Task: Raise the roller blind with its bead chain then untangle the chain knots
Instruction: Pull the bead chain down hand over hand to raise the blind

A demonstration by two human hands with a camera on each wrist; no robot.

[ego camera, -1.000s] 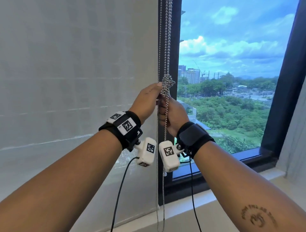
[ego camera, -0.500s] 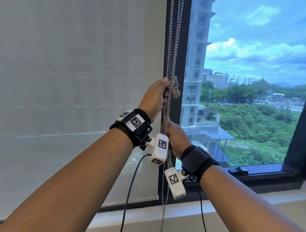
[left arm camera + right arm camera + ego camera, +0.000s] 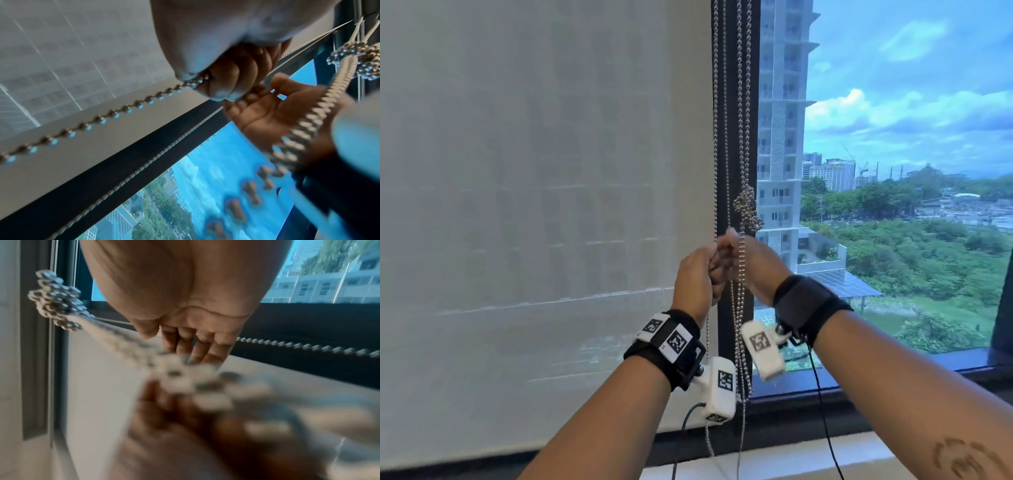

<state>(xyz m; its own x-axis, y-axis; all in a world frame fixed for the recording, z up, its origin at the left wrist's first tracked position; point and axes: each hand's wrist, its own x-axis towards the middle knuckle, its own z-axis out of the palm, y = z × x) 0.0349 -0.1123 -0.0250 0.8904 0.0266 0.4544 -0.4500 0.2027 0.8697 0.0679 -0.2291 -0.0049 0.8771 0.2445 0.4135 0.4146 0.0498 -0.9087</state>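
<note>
The pale roller blind [image 3: 534, 205] covers the left pane nearly down to the sill. Several strands of metal bead chain [image 3: 738, 102] hang along the dark frame, with a tangled knot [image 3: 748, 209] in the right-hand strands. Both hands sit together just below that knot. My left hand [image 3: 697, 270] grips the leftmost strand in a fist; the left wrist view shows its fingers [image 3: 232, 76] curled round the chain [image 3: 115, 113]. My right hand [image 3: 760, 263] meets it, fingers [image 3: 195, 344] curled on a strand [image 3: 308, 347]. The knotted strands hang loose in front of its wrist. The knot [image 3: 57, 300] is free of both hands.
The dark window frame [image 3: 724, 377] stands behind the chains, with its lower rail [image 3: 893, 377] and a white sill [image 3: 791, 459] below. The right pane is uncovered and shows buildings and trees. Thin black camera cables [image 3: 825, 428] dangle from both wrists.
My left hand has let go at the knot and dropped below it. My right hand has come up level with the left, so both now meet under the knot.
</note>
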